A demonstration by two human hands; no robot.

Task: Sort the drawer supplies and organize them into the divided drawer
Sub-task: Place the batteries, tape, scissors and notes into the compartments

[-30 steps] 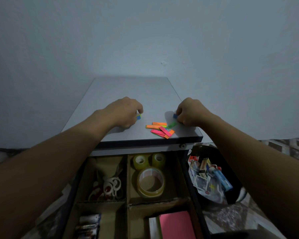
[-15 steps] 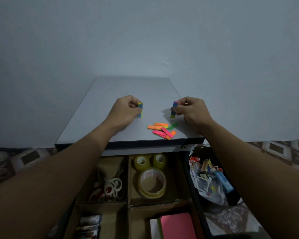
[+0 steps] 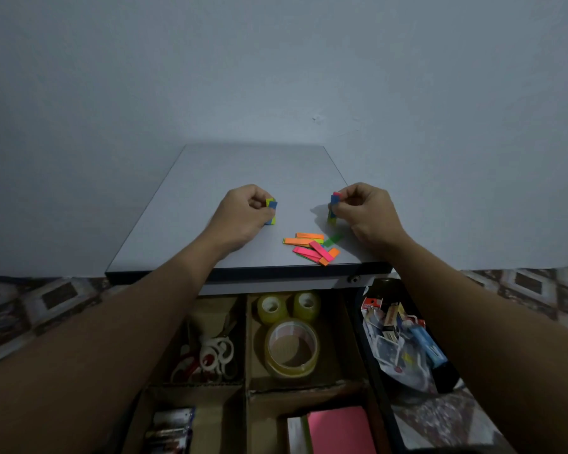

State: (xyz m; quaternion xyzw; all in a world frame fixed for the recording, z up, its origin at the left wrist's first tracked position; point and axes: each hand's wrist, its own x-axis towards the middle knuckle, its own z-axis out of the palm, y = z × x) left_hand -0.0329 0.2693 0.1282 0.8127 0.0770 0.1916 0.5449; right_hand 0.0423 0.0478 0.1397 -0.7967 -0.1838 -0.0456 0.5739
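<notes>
On the grey cabinet top (image 3: 236, 172), my left hand (image 3: 243, 213) pinches a small stack of blue and yellow sticky flags (image 3: 271, 211). My right hand (image 3: 363, 209) pinches another stack of blue, pink and green sticky flags (image 3: 333, 208), held upright. Loose orange, pink and green flags (image 3: 312, 247) lie scattered between my hands, near the top's front edge. Below, the divided drawer (image 3: 247, 386) stands open. Its cardboard compartments hold scissors (image 3: 210, 355), tape rolls (image 3: 291, 345), batteries (image 3: 171, 427) and pink sticky notes (image 3: 338, 430).
A dark bin (image 3: 446, 375) right of the drawer holds a plastic bag with mixed supplies, among them a blue item (image 3: 428, 347). A plain wall stands behind the cabinet. Patterned floor shows on both sides.
Both hands lifted their flag stacks off the cabinet top and now hold them upright. The loose flags stayed where they were.
</notes>
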